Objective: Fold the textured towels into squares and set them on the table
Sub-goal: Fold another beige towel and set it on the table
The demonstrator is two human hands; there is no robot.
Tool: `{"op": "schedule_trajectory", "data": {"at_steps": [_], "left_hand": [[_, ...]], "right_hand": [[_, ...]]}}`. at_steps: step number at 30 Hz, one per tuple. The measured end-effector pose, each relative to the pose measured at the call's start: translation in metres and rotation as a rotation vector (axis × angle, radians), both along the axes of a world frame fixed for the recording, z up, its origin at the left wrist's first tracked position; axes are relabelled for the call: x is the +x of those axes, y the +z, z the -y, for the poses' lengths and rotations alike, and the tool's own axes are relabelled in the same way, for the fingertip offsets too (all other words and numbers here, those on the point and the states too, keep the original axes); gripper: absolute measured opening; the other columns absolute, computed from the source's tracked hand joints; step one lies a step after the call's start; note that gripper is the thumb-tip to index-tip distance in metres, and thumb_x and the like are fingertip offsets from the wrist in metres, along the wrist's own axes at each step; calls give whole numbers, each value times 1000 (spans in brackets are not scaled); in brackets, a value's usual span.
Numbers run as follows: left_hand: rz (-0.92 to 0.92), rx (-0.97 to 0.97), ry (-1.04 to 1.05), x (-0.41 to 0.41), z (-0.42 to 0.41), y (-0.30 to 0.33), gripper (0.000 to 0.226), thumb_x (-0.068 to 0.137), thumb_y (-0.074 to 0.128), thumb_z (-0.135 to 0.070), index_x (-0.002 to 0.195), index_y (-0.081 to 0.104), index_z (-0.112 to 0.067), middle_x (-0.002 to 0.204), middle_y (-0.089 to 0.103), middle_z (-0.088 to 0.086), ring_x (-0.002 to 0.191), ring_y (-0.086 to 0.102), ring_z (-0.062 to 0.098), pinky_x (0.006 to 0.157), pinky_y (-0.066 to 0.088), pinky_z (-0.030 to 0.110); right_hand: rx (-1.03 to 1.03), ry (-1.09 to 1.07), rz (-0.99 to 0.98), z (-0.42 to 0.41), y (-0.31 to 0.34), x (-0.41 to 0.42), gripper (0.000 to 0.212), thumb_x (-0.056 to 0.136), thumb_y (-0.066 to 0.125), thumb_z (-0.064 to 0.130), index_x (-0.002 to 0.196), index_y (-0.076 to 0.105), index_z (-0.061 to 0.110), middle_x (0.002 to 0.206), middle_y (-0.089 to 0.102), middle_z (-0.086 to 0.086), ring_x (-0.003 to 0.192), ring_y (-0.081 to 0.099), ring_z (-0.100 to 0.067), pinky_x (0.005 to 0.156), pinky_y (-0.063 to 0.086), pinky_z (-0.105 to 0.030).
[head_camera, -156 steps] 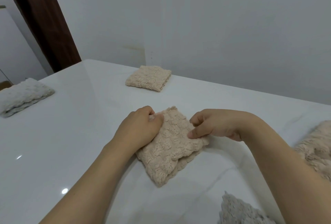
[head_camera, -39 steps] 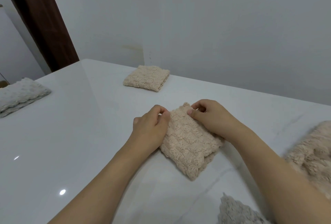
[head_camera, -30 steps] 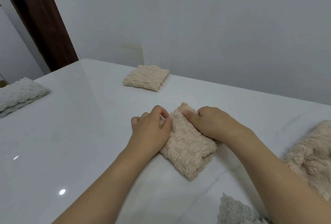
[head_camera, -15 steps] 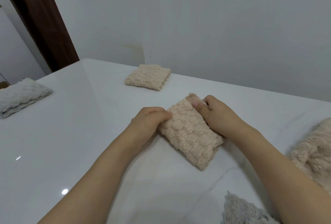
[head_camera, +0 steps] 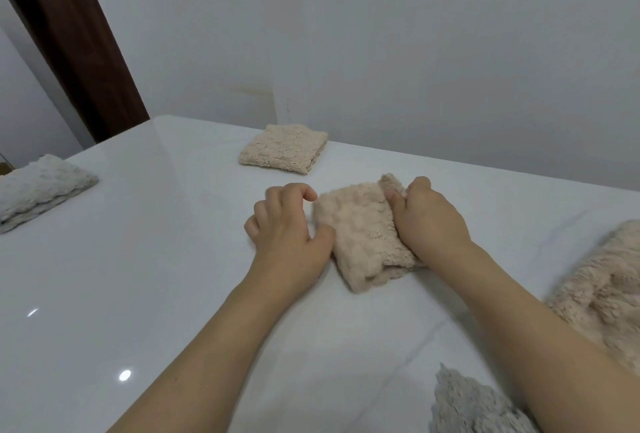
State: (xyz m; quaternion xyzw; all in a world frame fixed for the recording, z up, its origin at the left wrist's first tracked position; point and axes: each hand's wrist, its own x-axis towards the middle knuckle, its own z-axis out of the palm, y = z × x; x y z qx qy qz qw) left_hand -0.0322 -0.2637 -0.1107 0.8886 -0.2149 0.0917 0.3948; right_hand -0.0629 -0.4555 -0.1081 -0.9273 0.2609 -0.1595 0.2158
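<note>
A small folded beige textured towel lies on the white table in the middle of the view. My right hand rests on its right side, with the fingertips curled round the raised far right corner. My left hand sits on the table just left of the towel. Its fingers are loosely curled and hold nothing, and the thumb touches the towel's left edge. A second beige towel, folded into a square, lies farther back near the wall.
A folded whitish towel lies at the table's left edge. An unfolded fluffy beige towel is heaped at the right, and a grey towel shows at the bottom right. A dark wooden post stands back left.
The folded towel has slid away from me and turned a little. My left hand let go of its near left edge and now sits beside it. My right hand stays on the far corner.
</note>
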Motion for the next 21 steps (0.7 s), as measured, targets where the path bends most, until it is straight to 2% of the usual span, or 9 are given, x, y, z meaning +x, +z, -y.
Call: {"op": "schedule_trajectory", "data": {"at_steps": [3,5,7,9,13,17,21], "left_hand": [[-8,48,-156,-6,3,-1,43,72,45,-57,109,34,-39,113,30,-15,108,28,7,99,21,28],[74,155,-268,-15,10,-3,52,70,48,-69,111,36,-39,113,28,-17,109,29,5,99,18,26],[145,187,-287,-21,16,-7,55,71,50,-72,114,40,-38,114,27,-17,110,30,6,98,17,25],[233,194,-246,-23,20,-10,50,75,54,-62,115,47,-34,116,31,-12,107,35,10,94,23,28],[417,251,-241,-23,22,-9,37,70,58,-29,107,55,-25,112,44,-3,93,44,20,81,40,37],[417,346,-224,-20,20,-11,32,66,57,-12,96,52,-22,105,48,-2,85,43,22,73,42,38],[430,405,-202,-15,21,-15,33,63,54,-7,91,49,-23,99,50,-5,83,43,22,70,39,36]], "right_hand": [[-64,-76,12,7,0,-2,42,100,35,46,106,42,4,95,63,-15,77,53,-32,62,38,-36],[-76,-73,17,9,-1,-2,43,100,36,47,108,43,5,98,63,-14,84,57,-35,65,37,-36],[-58,-59,22,10,-2,0,45,99,36,51,108,45,7,100,64,-12,91,59,-35,67,38,-36],[-18,-54,17,12,-3,1,47,97,35,55,107,47,10,99,64,-9,90,58,-32,68,37,-35],[5,-46,27,14,-6,2,47,96,35,57,104,49,12,95,63,-5,85,57,-28,69,38,-35],[-32,-65,27,12,-6,1,44,99,35,52,102,47,10,93,63,-7,81,55,-29,67,38,-35],[-77,-80,8,9,-4,3,41,101,35,46,106,46,7,96,64,-11,82,57,-31,66,37,-35]]}}
